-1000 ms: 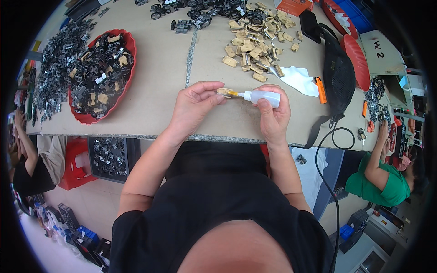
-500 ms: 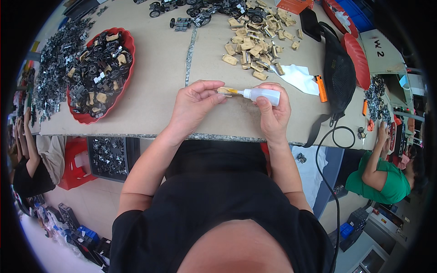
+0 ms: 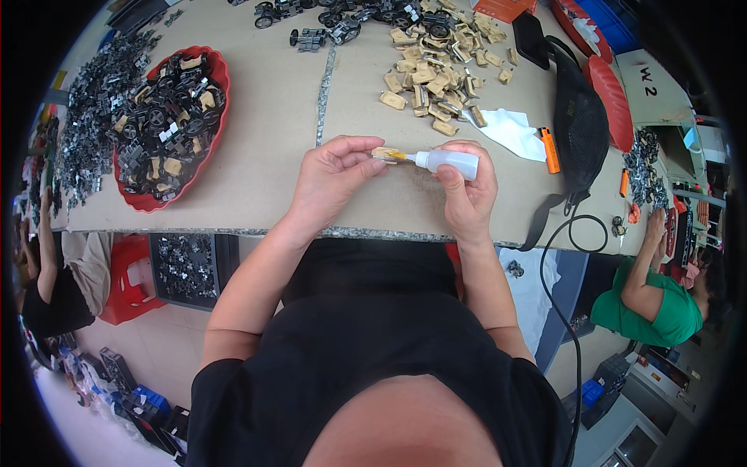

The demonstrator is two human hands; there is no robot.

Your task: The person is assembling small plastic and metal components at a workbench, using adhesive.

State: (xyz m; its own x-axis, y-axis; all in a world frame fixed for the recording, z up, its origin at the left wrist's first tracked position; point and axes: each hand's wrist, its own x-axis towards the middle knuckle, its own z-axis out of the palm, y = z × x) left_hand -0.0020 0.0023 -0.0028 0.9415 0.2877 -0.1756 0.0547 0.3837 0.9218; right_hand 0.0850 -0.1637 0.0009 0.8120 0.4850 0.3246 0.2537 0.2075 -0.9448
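Note:
Between the thumb and fingers of my left hand [image 3: 336, 173] is a small tan plastic part [image 3: 384, 153]. My right hand [image 3: 471, 187] is wrapped round a white squeeze bottle [image 3: 451, 163] lying nearly level, its thin nozzle pointing left at the tan part. Whether the tip touches the part I cannot tell. Both hands are above the table [image 3: 264, 156] near its front edge. Beyond them lies a pile of similar tan parts [image 3: 436, 78], with a white cloth [image 3: 510, 136] at its right.
At the left a red basin [image 3: 226, 93] holds black wheeled pieces, beside a heap of dark parts [image 3: 93, 117]. Wheeled assemblies [image 3: 327, 31] lie at the back. An orange lighter [image 3: 550, 151], a black bag [image 3: 572, 117] and a cable are at right. Co-workers sit on both sides.
My hands, the tan part and the bottle hold almost the same position. At the far left and far right, the co-workers' arms have shifted slightly.

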